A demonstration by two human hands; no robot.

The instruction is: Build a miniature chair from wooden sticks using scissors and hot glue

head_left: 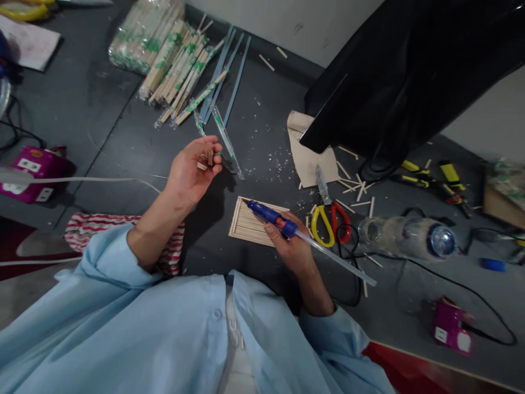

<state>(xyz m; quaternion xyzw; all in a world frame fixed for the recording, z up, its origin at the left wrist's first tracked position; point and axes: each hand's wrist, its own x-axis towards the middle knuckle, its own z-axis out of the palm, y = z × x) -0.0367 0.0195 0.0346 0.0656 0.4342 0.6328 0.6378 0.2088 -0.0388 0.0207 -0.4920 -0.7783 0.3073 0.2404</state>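
My left hand [196, 168] is raised over the dark table, palm up, its fingers curled round a few short wooden stick pieces [208, 160]. My right hand [292, 243] grips a blue glue gun [268, 213], with a long clear glue stick [336, 257] projecting from its rear. The gun's nozzle points left, over the upper left part of a flat panel of wooden sticks [250, 227]. That panel lies on the table in front of my chest.
Wrapped chopsticks [180, 71] are heaped at the upper left, beside grey strips [238, 82]. Scissors [328, 219], a plastic bottle [406, 238] and scattered stick pieces lie right. A black bag [381, 82] rests behind. Purple boxes [35, 172] stand at both sides.
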